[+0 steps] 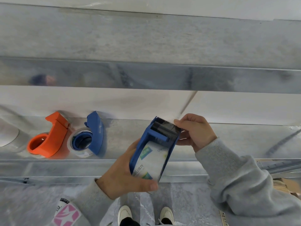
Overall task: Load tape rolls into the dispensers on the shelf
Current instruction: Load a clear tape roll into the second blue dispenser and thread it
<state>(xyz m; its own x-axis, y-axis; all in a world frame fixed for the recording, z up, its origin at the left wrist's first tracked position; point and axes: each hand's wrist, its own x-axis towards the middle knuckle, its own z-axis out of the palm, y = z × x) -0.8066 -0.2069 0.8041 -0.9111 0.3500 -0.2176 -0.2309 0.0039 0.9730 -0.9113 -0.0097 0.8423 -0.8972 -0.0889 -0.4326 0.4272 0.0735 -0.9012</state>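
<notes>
A blue tape dispenser (160, 137) with a clear tape roll (150, 162) seated in it is held in front of the metal shelf (228, 141). My left hand (125, 175) grips its lower body from below. My right hand (194, 131) pinches the tape end at the serrated blade on top. On the shelf to the left lie an orange dispenser (48, 137) and a second blue dispenser (93, 134), the latter with a clear roll (77, 142) around its hub.
An upper shelf beam (146, 75) runs across above. A pale rounded object (8, 134) sits at the far left of the shelf. Below are the grey floor, my two shoes (145, 214), and cardboard (283, 185) at the right.
</notes>
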